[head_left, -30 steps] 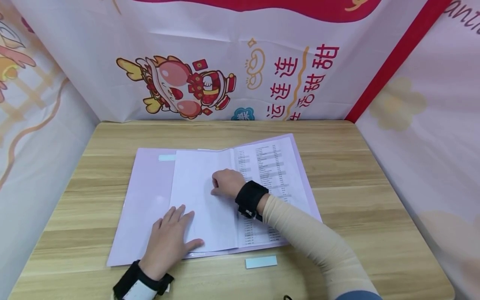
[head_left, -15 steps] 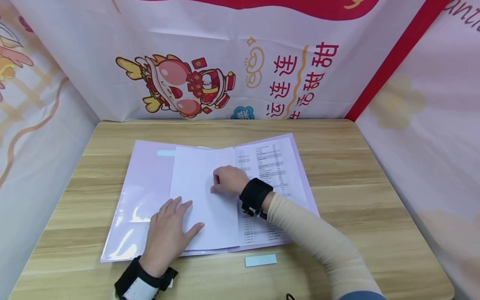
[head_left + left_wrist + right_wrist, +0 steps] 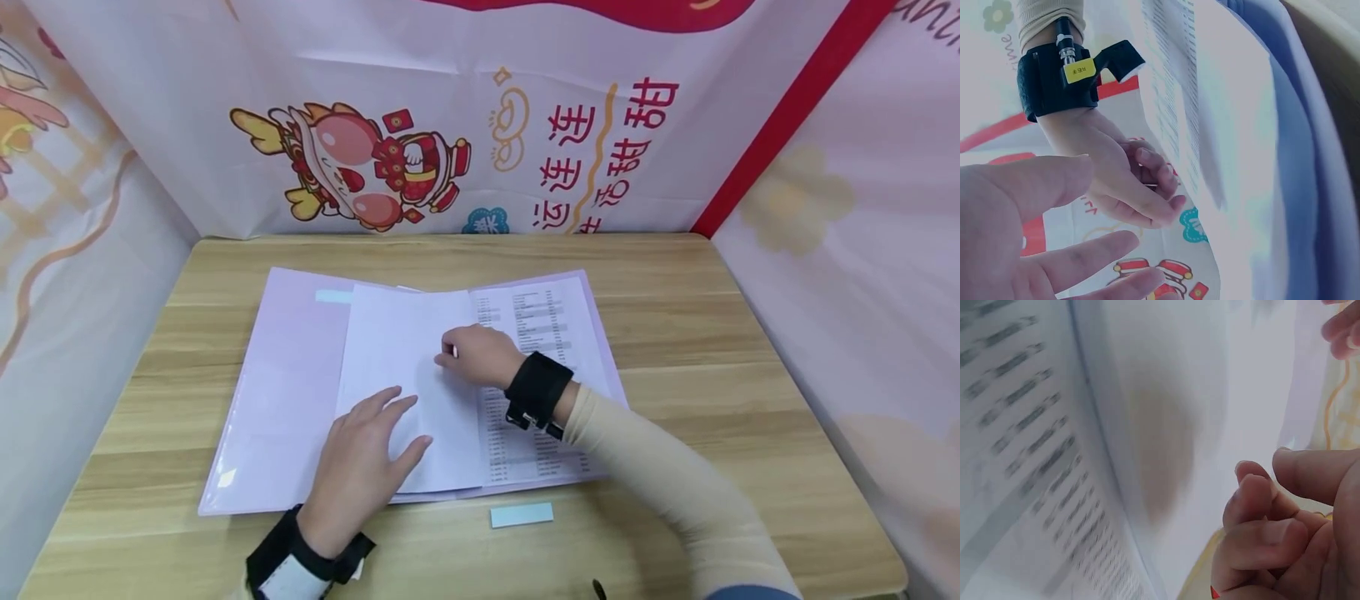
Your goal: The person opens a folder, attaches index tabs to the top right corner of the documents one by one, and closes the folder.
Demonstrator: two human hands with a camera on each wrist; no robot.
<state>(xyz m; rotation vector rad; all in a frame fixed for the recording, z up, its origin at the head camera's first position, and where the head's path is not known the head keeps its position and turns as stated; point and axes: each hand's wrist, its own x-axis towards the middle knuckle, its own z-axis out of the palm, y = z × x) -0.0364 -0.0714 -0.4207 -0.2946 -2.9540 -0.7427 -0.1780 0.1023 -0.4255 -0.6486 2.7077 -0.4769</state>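
An open lilac folder lies on the wooden table. A blank white sheet is turned over onto its left half. A printed sheet covers the right half. My left hand lies with its fingers spread on the lower part of the blank sheet. My right hand rests by the fold between the two sheets, fingers curled with nothing seen in them. The left wrist view shows the right hand curled beside the printed sheet. The right wrist view shows its bent fingers over the paper.
A pale blue paper strip lies on the table just in front of the folder. A small pale label sits near the folder's far left edge. Printed banner walls close in the table at the back and both sides.
My right hand has slid a little to the right and farther away along the fold. My left hand has shifted right on the blank sheet. The folder's left flap has settled flat.
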